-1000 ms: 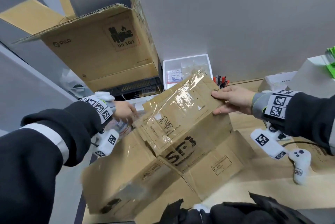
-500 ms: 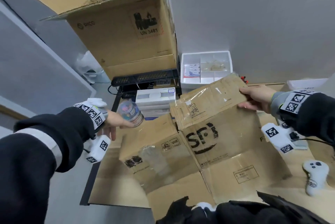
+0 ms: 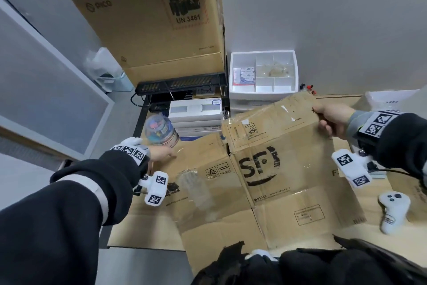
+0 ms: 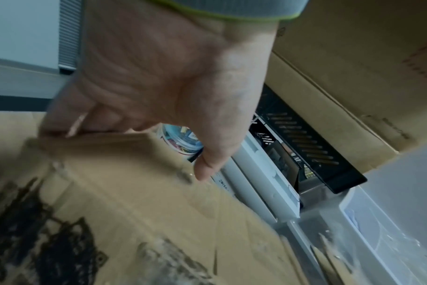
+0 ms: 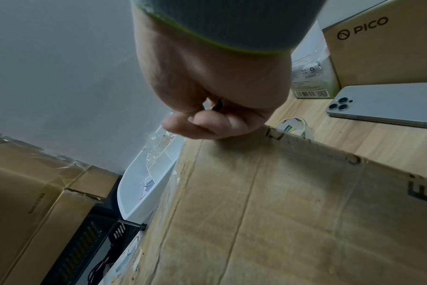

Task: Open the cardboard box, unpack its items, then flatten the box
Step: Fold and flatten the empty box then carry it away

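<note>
Grey wall behind; wooden table (image 3: 346, 236) below.
- Cardboard box (image 3: 265, 169): flattened, printed side up, spread on the table.
- Right hand (image 3: 332, 118): fingers curled over the box's far right flap corner, pinching it.
- Left hand (image 3: 161, 154): fingers gripping the box's far left edge, thumb extended.
- Clear jar (image 3: 161, 131): just beyond the box's left edge.
- White compartment tray (image 3: 263, 72): behind the box.
- White controller (image 3: 392, 210): right of the box.
</note>
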